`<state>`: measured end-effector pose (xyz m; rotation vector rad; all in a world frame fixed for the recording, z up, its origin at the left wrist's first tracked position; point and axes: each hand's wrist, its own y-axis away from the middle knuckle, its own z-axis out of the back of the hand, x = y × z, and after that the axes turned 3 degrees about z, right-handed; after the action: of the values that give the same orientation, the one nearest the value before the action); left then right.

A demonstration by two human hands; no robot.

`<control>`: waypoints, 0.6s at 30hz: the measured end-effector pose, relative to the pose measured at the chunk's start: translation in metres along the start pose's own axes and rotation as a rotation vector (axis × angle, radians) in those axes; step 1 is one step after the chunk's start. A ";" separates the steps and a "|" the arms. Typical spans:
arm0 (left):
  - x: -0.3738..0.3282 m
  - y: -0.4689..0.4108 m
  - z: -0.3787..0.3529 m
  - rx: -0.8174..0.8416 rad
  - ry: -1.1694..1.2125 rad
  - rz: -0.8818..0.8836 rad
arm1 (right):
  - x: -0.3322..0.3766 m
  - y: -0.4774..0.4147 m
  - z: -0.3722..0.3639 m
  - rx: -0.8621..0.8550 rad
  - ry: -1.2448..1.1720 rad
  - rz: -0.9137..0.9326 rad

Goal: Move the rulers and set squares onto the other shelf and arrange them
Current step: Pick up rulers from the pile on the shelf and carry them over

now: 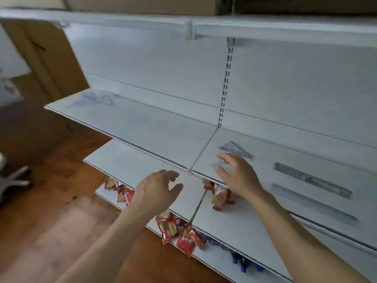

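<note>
On the right half of the pale shelf (142, 127), a marked ruler (312, 180), a plain ruler (314, 203) and a set square (236, 150) are laid flat. More set squares (92, 99), blurred, are seen at its left end.

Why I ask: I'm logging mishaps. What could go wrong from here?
The clear set squares lie flat on the shelf, so the right hand may fumble one or nudge it off the front edge. The right forearm passes close to the nearer ruler and could sweep it off.

Blur smears the rulers (312, 180) and set squares (236, 150), markings unreadable.
</note>
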<state>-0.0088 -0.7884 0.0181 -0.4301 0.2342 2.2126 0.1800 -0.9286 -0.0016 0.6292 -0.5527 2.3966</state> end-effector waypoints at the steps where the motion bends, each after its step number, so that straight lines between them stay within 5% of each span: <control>1: 0.022 0.002 0.010 -0.014 -0.005 0.044 | 0.020 -0.011 -0.015 0.032 -0.013 0.026; 10: 0.169 -0.004 0.052 -0.095 0.024 0.364 | 0.141 -0.108 -0.126 0.250 -0.085 0.214; 18: 0.276 -0.098 0.087 -0.145 -0.024 0.435 | 0.200 -0.230 -0.233 0.318 -0.141 0.275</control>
<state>-0.1115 -0.5024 -0.0095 -0.4645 0.1657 2.6716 0.1123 -0.5514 -0.0247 0.9149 -0.3331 2.7435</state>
